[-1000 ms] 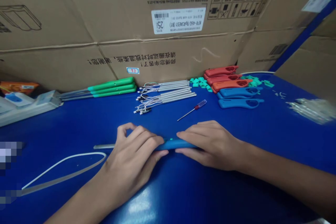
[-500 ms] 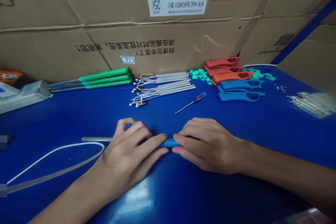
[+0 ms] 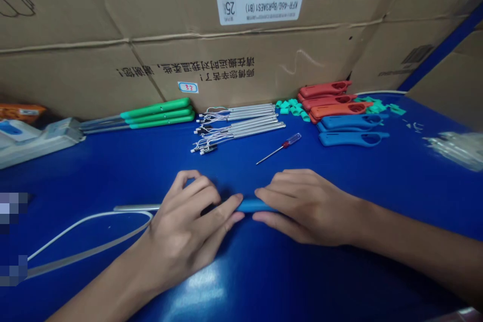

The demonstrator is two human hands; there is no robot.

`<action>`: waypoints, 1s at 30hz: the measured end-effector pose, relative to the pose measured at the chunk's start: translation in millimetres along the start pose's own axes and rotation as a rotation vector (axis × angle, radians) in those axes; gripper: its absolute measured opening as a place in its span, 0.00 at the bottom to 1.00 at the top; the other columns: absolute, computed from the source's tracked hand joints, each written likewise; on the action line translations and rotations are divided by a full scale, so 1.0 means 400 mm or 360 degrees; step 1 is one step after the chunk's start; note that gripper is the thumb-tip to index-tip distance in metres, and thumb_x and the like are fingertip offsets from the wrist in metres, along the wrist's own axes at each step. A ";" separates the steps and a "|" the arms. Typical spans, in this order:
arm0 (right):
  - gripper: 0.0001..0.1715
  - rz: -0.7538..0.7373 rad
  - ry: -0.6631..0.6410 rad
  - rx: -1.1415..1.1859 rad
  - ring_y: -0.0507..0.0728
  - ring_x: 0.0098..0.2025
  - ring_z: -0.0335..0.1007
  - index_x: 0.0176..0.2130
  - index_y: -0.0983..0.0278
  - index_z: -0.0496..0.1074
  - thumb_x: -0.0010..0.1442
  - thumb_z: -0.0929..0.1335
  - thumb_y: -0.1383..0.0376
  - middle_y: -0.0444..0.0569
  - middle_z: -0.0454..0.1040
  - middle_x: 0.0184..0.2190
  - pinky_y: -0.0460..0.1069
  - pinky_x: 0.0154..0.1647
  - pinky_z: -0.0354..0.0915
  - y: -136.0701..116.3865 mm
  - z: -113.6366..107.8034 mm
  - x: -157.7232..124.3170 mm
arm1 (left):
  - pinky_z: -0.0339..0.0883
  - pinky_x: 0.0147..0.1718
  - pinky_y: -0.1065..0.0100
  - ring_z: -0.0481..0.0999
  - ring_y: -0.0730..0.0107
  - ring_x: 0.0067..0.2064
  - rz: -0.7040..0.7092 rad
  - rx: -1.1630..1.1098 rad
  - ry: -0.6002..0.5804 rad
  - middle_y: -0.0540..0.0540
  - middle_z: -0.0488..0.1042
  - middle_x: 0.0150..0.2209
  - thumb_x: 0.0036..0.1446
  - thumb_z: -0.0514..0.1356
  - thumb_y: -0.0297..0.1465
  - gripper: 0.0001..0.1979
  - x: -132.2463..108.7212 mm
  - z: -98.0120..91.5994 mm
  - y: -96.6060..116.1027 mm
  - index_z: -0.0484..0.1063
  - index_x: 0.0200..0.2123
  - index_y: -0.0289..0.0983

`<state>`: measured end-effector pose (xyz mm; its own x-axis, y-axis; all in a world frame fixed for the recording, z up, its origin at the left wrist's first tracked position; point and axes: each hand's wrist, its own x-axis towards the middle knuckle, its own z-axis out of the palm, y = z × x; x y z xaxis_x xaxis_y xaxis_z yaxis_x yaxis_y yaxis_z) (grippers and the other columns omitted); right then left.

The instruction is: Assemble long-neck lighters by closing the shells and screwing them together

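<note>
Low over the blue table, a long-necked lighter (image 3: 252, 205) lies crosswise between my hands, with a short stretch of its blue handle showing. Its metal tube (image 3: 136, 208) sticks out to the left from behind my left hand. Thumb and forefinger of my left hand (image 3: 192, 221) pinch the handle from the left. My right hand (image 3: 309, 209) grips the right part of the handle, fingers on top and thumb below. My palms hide most of the handle. Beyond the hands lies a screwdriver (image 3: 279, 148) with a clear and red grip.
Further back lie several silver tubes with wires (image 3: 252, 127), green-handled lighters (image 3: 160, 112), red handle shells (image 3: 326, 98), blue handle shells (image 3: 350, 138) and small green sleeves (image 3: 292, 108). A white cable (image 3: 79, 224) loops at the left. A cardboard box (image 3: 188, 60) stands behind.
My right hand has slid slightly to the right along the handle, so more blue shows between the hands. The whole view has shifted a little.
</note>
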<state>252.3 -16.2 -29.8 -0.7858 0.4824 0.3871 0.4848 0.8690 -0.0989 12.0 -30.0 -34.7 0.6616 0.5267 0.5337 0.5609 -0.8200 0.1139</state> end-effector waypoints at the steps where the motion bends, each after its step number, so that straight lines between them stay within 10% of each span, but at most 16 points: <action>1: 0.18 -0.0008 0.0004 -0.0005 0.54 0.28 0.67 0.35 0.66 0.73 0.69 0.61 0.59 0.46 0.73 0.25 0.49 0.33 0.61 -0.002 -0.001 0.001 | 0.64 0.40 0.55 0.67 0.69 0.31 -0.0002 -0.0012 -0.0004 0.49 0.68 0.28 0.59 0.61 0.27 0.12 0.002 -0.002 0.003 0.73 0.47 0.38; 17: 0.12 -0.0005 0.0371 -0.0046 0.56 0.33 0.73 0.41 0.70 0.74 0.64 0.66 0.63 0.52 0.79 0.34 0.52 0.36 0.65 0.030 0.014 0.003 | 0.63 0.46 0.56 0.74 0.70 0.34 -0.0118 -0.0204 0.0096 0.46 0.77 0.36 0.57 0.64 0.24 0.12 0.005 -0.004 -0.019 0.69 0.44 0.35; 30: 0.11 0.0246 0.0029 0.0265 0.59 0.40 0.72 0.42 0.68 0.75 0.60 0.70 0.63 0.52 0.78 0.38 0.54 0.45 0.66 0.063 0.016 0.001 | 0.63 0.42 0.60 0.74 0.67 0.36 -0.0131 -0.0243 -0.0047 0.46 0.77 0.36 0.60 0.60 0.25 0.09 0.000 0.019 -0.057 0.70 0.45 0.36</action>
<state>261.5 6.6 -38.1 -0.6993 0.6106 0.3718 0.5276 0.7917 -0.3078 3.0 -9.5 -43.6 0.6322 0.5978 0.4929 0.5330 -0.7973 0.2834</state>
